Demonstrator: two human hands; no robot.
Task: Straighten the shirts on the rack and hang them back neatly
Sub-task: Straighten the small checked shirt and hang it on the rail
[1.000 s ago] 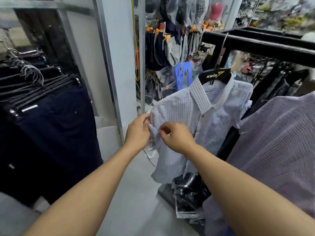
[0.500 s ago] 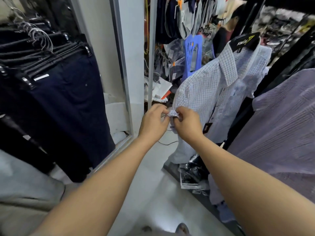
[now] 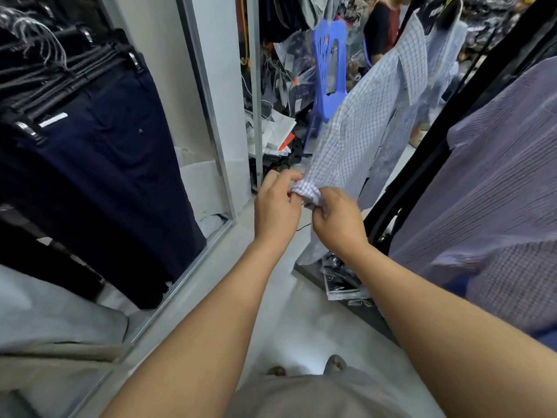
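A white shirt with a fine blue check [image 3: 361,125] hangs on a black hanger [image 3: 438,10] at the upper right, under the black rack bar [image 3: 509,46]. Its short sleeve end [image 3: 307,191] is bunched between my hands. My left hand [image 3: 275,206] pinches the cuff from the left, and my right hand [image 3: 339,220] pinches it from the right, fingers curled round the fabric. A lilac striped shirt [image 3: 494,176] hangs closer to me on the right.
Dark navy trousers [image 3: 102,164] hang on clip hangers at the left beside a metal-framed panel [image 3: 211,116]. A blue plastic chair [image 3: 328,64], piled packaged goods and a person [image 3: 381,28] stand behind. Bagged items [image 3: 340,276] lie on the floor under the rack.
The view has tilted downward, so the hanger and rack sit higher in frame. Both hands have moved down the sleeve and now bunch its end between them.
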